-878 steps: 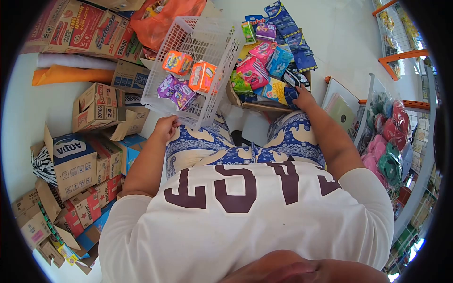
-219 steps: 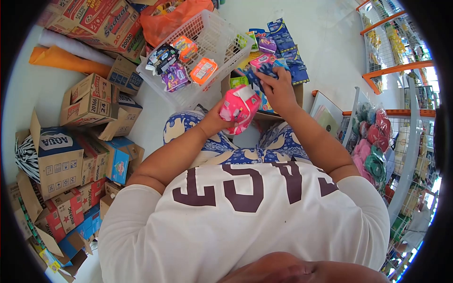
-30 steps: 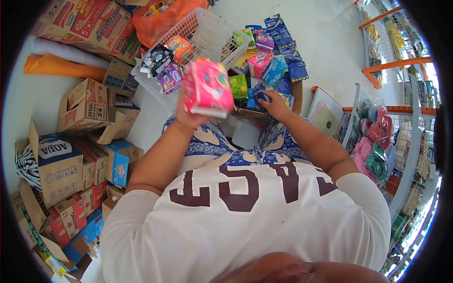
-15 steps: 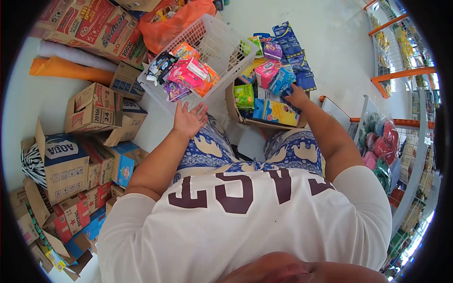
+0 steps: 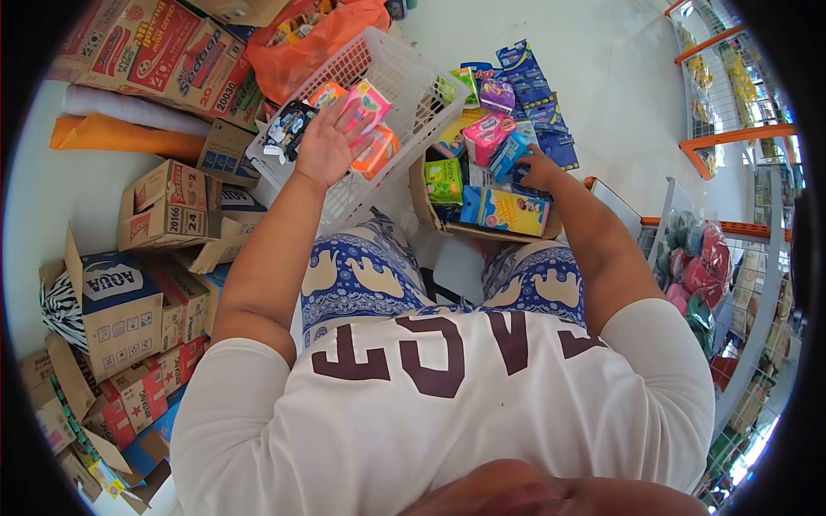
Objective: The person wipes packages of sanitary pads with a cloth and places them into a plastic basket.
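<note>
My left hand (image 5: pixel 327 148) is over the white plastic basket (image 5: pixel 413 129), palm up and fingers spread, with nothing gripped. Its fingertips reach a pink pack (image 5: pixel 370 105); I cannot tell whether they press on it. Around it lie an orange pack (image 5: pixel 375 151) and a black pack (image 5: pixel 291 129). At the cardboard box (image 5: pixel 423 193), my right hand (image 5: pixel 542 169) has its bent fingers on the edge of a blue pack (image 5: pixel 511 153), which stands tilted. A pink pack, a green pack (image 5: pixel 444 181) and a yellow-and-blue pack (image 5: pixel 508 209) are also in the box.
Dark blue sachet strips (image 5: pixel 527 77) hang over the box's far side. An orange plastic bag (image 5: pixel 318 43) stands behind the basket. Several cartons (image 5: pixel 120 301) are stacked at left. Wire shelving with orange rails (image 5: pixel 740 133) is at right.
My left hand has moved forward from the basket's near edge to over the packs, and the pink pack there has shifted away. The blue pack at my right hand has tilted.
</note>
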Available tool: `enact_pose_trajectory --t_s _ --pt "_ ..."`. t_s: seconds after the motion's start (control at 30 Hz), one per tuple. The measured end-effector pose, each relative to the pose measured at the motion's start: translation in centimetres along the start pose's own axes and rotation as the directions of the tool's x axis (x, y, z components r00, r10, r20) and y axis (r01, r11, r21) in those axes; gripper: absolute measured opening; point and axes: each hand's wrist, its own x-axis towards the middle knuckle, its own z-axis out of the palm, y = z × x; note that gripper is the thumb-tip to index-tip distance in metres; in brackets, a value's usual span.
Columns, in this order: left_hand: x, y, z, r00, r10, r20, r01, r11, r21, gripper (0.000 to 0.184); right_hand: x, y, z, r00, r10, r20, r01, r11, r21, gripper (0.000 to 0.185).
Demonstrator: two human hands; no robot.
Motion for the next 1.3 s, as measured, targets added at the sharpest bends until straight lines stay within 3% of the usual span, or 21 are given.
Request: enact_pose_trajectory --t_s 0.07,0.13,0.27,0.33,0.37,0.43,0.47,0.53,0.57,0.63,0.77,0.83,0.87,0.93,0.97,1.0,1.03,1.1,1.13,1.23,1.3 --pt "0.5 -1.5 -0.1 0.998 -0.049 -0.051 0.052 0.996 0.067 0.044 -0.5 0.5 0.7 1.0 -0.02 -0.011 0.021 0.999 0.034 0.062" --pt "0.2 -3.5 -0.6 0.982 -0.151 -0.113 0.165 0.978 0.129 0.04 -0.4 1.4 2.1 0.972 -0.135 -0.192 0.127 0.991 -0.05 0.057" --pt "-3.8 -7.8 0.9 0.941 -0.245 -0.232 0.307 0.906 0.29 0.045 -3.5 -2.1 0.9 0.978 -0.155 -0.14 0.149 0.988 -0.05 0.052" --pt "-5.6 -9.1 1.8 0.958 -0.238 -0.157 0.278 0.653 0.705 0.068 -6.8 -6.1 -1.6 0.952 -0.303 -0.037 0.299 0.951 -0.084 0.048" --pt "-6.3 -9.7 2.2 0.958 -0.234 -0.163 0.28 0.657 0.7 0.068 -8.5 -8.1 -2.6 0.951 -0.309 -0.031 0.305 0.948 -0.089 0.048" --pt "-7.3 -10.5 3.0 0.996 -0.081 0.036 -0.004 0.36 0.933 0.091 -12.0 -12.0 -4.3 0.861 -0.506 -0.06 0.498 0.86 -0.11 0.045" --pt "-7.6 -10.8 3.3 0.997 -0.077 0.033 -0.003 0.361 0.932 0.091 -13.7 -13.9 -4.8 0.858 -0.51 -0.058 0.502 0.858 -0.112 0.045" --pt "-8.1 -11.0 4.3 0.954 0.163 0.253 -0.273 0.114 0.955 0.099 -16.5 -16.7 -5.5 0.711 -0.679 -0.18 0.69 0.724 -0.008 0.047" --pt "-8.5 -10.7 4.8 0.952 0.167 0.256 -0.277 0.115 0.954 0.099 -17.2 -17.5 -5.7 0.711 -0.68 -0.18 0.689 0.724 -0.014 0.047" --pt "-9.4 -9.7 6.3 0.982 0.093 0.164 -0.186 0.34 0.922 0.095 -18.3 -18.4 -5.9 0.647 -0.741 -0.18 0.761 0.643 0.086 0.044" --pt "-10.1 -10.3 5.3 0.962 0.229 0.151 -0.233 0.394 0.889 0.089 -18.1 -16.8 -7.3 0.665 -0.695 -0.274 0.742 0.575 0.344 0.043" --pt "-10.9 -10.1 5.7 0.947 0.316 0.063 -0.204 0.438 0.875 0.084 -18.3 -16.5 -7.4 0.704 -0.412 -0.578 0.672 0.651 0.354 0.046" --pt "-11.1 -10.3 5.5 0.947 0.316 0.065 -0.207 0.439 0.875 0.084 -18.6 -16.8 -7.1 0.699 -0.269 -0.663 0.67 0.569 0.476 0.048" --pt "-11.4 -10.8 5.1 0.866 0.456 0.204 -0.271 0.087 0.959 0.086 -19.9 -18.1 -6.4 0.614 -0.301 -0.73 0.71 0.615 0.343 0.049" --pt "-11.5 -11.3 5.1 0.866 0.455 0.208 -0.277 0.089 0.957 0.086 -20.4 -18.7 -6.0 0.524 -0.341 -0.781 0.731 0.65 0.207 0.05" --pt "-11.7 -11.9 5.2 0.886 0.431 0.172 -0.29 0.226 0.93 0.082 -20.6 -19.2 -5.5 0.495 -0.476 -0.727 0.795 0.586 0.157 0.053" --pt "-12.1 -12.2 5.6 0.906 0.4 0.139 -0.294 0.359 0.886 0.079 -21.2 -20.0 -4.8 0.496 -0.474 -0.727 0.793 0.589 0.156 0.053" --pt "-13.5 -12.0 6.6 0.939 0.325 0.107 -0.247 0.425 0.871 0.078 -22.2 -21.3 -3.2 0.54 -0.679 -0.498 0.786 0.619 0.009 0.059" --pt "-14.0 -11.9 7.0 0.966 0.246 0.075 -0.19 0.485 0.854 0.077 -22.2 -21.2 -2.8 0.541 -0.677 -0.498 0.784 0.62 0.009 0.059" --pt "-13.6 -12.8 4.5 0.964 0.242 0.107 -0.204 0.421 0.884 0.073 -20.7 -20.4 -1.6 0.61 -0.679 -0.408 0.747 0.664 0.011 0.053" --pt "-13.2 -13.0 3.4 0.962 0.245 0.122 -0.217 0.409 0.886 0.073 -18.3 -18.7 -1.1 0.624 -0.605 -0.495 0.711 0.702 0.039 0.047"
